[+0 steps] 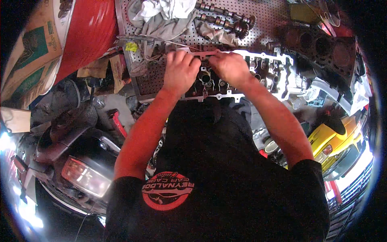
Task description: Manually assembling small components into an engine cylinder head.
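Observation:
A long metal cylinder head (262,56) lies crosswise in front of me on a perforated metal bench (266,24), its valve openings facing up. Toward its left part, my left hand (181,70) rests with bent fingers over the far rim. My right hand (231,68) reaches in beside it, thumb and fingers drawn together over the inside of the cylinder head. The fingertips of both hands sit close to each other. Whatever the right fingers pinch is too small and dark to make out.
Beyond the cylinder head lie two camshafts (223,21) and crumpled rags (163,22). A dark engine block (342,54) stands at the right. To the left are a cardboard box (38,52) and a car's headlight (86,176). A yellow car (336,137) is at the lower right.

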### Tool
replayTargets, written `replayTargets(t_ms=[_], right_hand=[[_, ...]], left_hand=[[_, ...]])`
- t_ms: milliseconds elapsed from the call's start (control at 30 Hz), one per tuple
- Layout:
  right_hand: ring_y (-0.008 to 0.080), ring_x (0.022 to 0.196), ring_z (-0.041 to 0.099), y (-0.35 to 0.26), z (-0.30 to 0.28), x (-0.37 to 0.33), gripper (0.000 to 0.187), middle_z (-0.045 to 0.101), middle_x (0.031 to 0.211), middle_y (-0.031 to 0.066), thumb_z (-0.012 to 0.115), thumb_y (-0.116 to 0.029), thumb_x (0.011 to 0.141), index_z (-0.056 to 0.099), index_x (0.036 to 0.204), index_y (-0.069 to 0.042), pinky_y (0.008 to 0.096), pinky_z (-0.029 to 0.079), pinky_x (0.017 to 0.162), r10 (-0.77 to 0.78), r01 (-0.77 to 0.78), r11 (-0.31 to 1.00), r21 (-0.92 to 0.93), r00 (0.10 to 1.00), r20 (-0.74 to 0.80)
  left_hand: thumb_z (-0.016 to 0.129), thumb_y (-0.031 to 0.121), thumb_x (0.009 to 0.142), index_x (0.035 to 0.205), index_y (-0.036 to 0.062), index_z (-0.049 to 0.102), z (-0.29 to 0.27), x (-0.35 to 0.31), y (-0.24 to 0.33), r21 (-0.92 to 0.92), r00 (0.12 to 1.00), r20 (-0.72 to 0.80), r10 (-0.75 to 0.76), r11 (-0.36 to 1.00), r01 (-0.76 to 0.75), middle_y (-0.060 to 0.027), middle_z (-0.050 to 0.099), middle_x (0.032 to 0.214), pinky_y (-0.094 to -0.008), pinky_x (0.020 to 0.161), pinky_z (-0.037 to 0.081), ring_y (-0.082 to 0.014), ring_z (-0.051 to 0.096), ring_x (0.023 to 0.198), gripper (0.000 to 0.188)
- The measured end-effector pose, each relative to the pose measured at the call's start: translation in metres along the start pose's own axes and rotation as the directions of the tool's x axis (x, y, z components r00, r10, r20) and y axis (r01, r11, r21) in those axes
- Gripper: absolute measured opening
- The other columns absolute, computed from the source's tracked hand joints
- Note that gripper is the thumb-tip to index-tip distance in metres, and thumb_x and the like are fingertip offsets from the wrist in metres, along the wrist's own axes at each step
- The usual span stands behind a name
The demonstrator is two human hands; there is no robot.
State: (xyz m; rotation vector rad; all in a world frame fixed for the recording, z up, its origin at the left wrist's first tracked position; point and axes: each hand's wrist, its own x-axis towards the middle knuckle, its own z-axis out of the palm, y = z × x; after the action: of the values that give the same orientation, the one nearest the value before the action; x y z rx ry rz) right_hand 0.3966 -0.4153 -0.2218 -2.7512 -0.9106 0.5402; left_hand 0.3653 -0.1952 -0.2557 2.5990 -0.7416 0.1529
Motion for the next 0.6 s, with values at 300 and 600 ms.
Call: replayTargets(t_ms=[300, 600], right_hand=[[0.0265, 0.103, 0.070, -0.008, 0.015, 0.009, 0.022, 0.068, 0.102, 0.0088, 0.063, -0.015, 0.087, 0.067, 0.108, -0.011, 0.0412, 0.061, 0.079, -0.004, 0.007, 0.996, -0.087, 0.999, 0.043], [0.0311, 0.094, 0.074, -0.004, 0.011, 0.022, 0.017, 0.074, 0.101, 0.0138, 0.061, -0.011, 0.088, 0.072, 0.100, -0.008, 0.0455, 0.061, 0.080, -0.018, 0.029, 0.999, -0.041, 0.967, 0.254]], left_hand=[[0.066, 0.016, 0.081, 0.091, 0.0105, 0.065, 0.011, -0.004, 0.005, 0.024, 0.997, 0.069, -0.028, 0.999, 0.027, -0.0049, 0.060, 0.095, -0.0489, 0.088, 0.043, -0.0279, 0.057, 0.100, 0.011], [0.061, 0.019, 0.086, 0.085, 0.0089, 0.072, 0.000, 0.005, 0.003, 0.064, 0.987, 0.158, 0.010, 0.998, -0.020, -0.0038, 0.068, 0.091, -0.0502, 0.099, 0.040, -0.0234, 0.059, 0.106, 0.014]])
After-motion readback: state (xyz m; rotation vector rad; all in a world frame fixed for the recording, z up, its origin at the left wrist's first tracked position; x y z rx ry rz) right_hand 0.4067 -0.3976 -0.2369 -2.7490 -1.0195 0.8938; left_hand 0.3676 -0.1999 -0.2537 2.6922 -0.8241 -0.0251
